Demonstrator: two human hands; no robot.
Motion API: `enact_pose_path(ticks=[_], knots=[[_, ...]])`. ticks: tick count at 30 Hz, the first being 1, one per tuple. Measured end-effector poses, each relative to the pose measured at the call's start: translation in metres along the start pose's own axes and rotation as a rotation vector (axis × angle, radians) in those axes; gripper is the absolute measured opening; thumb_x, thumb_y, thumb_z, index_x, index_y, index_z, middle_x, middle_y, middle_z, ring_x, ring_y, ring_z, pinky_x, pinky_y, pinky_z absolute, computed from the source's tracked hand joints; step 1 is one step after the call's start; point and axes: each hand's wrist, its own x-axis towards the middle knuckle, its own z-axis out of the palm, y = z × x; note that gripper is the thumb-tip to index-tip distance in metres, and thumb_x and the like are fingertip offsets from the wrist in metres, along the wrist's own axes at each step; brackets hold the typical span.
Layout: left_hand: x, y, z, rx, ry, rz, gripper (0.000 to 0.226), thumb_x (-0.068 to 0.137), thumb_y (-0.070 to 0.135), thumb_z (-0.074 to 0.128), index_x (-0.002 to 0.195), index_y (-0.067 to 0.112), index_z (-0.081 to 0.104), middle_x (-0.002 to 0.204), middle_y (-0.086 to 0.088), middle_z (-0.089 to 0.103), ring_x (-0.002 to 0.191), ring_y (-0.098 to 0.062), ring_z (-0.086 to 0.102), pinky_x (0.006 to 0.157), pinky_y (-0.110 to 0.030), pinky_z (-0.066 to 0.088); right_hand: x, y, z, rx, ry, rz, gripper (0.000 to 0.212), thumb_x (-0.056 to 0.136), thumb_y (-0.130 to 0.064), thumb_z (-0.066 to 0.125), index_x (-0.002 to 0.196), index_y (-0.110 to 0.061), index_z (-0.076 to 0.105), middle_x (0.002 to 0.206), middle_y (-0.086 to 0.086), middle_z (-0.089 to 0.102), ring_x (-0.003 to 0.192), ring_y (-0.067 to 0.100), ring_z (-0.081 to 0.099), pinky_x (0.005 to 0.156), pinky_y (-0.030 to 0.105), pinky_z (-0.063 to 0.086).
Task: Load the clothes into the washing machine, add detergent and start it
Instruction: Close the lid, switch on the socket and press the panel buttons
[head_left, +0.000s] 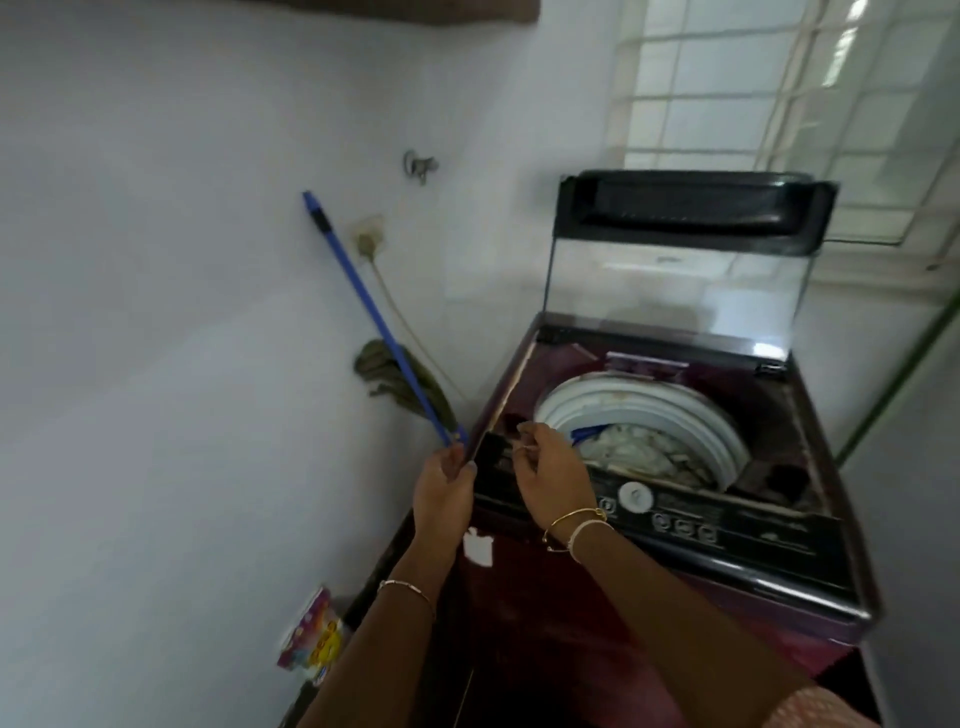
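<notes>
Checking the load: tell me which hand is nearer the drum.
Right. The right hand sits just left of the drum; the left hand is farther left, at the washer corner.

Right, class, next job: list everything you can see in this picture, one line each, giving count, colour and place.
washing machine: one, maroon, right of centre
lid: one, clear with a black top edge, raised at the back
drum: one, white rim, in the machine top
clothes: a pile, pale, inside the drum
control panel: one, black, front of the machine top
mop: one, blue handle, leaning on the wall at the left
packet: one, multicoloured, low at the left beside the machine
wall socket: one, off-white, behind the mop
tap: one, metal, above the socket
window: one, white grille, behind the machine
left hand: at the machine's front left corner
right hand: over the machine top, left of the drum
</notes>
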Motion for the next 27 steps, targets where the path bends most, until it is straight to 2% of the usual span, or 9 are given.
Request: enact_pose_path(ticks=[2,6,10,13,16,21,27], knots=[[0.004,0.02,0.028,-0.022,-0.043,0.041,0.022,0.089,0.014,0.06,0.109,0.021,0.058,0.112,-0.006,0.065,0.108,-0.023,0.06,0.1,-0.04,0.046,0.012,0.009,-0.032,-0.034,0.039,-0.001,0.03,0.091,-0.024,0.05,0.121,-0.018,0.055,0.117,0.002,0.06,0.106,0.019,0.058,0.092,0.04,0.049],[0.009,0.065,0.091,-0.073,-0.108,0.149,0.027,0.088,0.007,0.06,0.115,0.013,0.06,0.113,-0.004,0.064,0.107,-0.02,0.06,0.099,-0.032,0.045,0.037,0.034,-0.096,-0.116,0.106,-0.013,0.032,0.091,-0.027,0.049,0.121,-0.02,0.054,0.121,0.0,0.058,0.11,0.019,0.054,0.094,0.037,0.046],[0.012,0.1,0.149,-0.045,-0.177,0.232,0.033,0.084,0.013,0.062,0.117,0.015,0.059,0.118,-0.006,0.065,0.109,-0.022,0.06,0.1,-0.041,0.047,0.064,0.058,-0.156,-0.187,0.133,-0.043,0.032,0.091,-0.024,0.051,0.122,-0.015,0.054,0.123,0.003,0.056,0.114,0.02,0.052,0.096,0.03,0.04],[0.01,0.127,0.182,-0.032,-0.204,0.282,0.035,0.084,0.015,0.063,0.118,0.015,0.06,0.115,-0.003,0.067,0.108,-0.019,0.062,0.096,-0.031,0.046,0.084,0.068,-0.19,-0.224,0.16,-0.049,0.031,0.091,-0.023,0.052,0.12,-0.013,0.055,0.122,0.006,0.056,0.113,0.023,0.052,0.095,0.03,0.039],[0.015,0.152,0.204,-0.013,-0.213,0.33,0.034,0.089,0.012,0.061,0.123,0.013,0.057,0.116,-0.006,0.064,0.106,-0.018,0.059,0.088,-0.024,0.043,0.108,0.073,-0.215,-0.22,0.167,-0.044,0.032,0.09,-0.023,0.052,0.121,-0.015,0.055,0.124,0.007,0.054,0.114,0.025,0.051,0.096,0.036,0.043],[0.052,0.192,0.228,0.046,-0.253,0.436,0.038,0.092,0.015,0.056,0.13,0.017,0.051,0.133,-0.003,0.054,0.121,-0.018,0.05,0.101,-0.029,0.041,0.159,0.072,-0.238,-0.276,0.2,-0.049,0.038,0.09,-0.024,0.052,0.127,-0.017,0.051,0.132,0.007,0.049,0.121,0.026,0.047,0.1,0.037,0.041],[0.134,0.235,0.254,0.162,-0.256,0.579,0.039,0.092,0.018,0.059,0.13,0.018,0.052,0.134,-0.004,0.053,0.122,-0.02,0.049,0.089,-0.021,0.038,0.238,0.073,-0.251,-0.366,0.263,-0.043,0.039,0.088,-0.027,0.056,0.126,-0.016,0.052,0.131,0.007,0.05,0.12,0.025,0.048,0.099,0.037,0.043]])
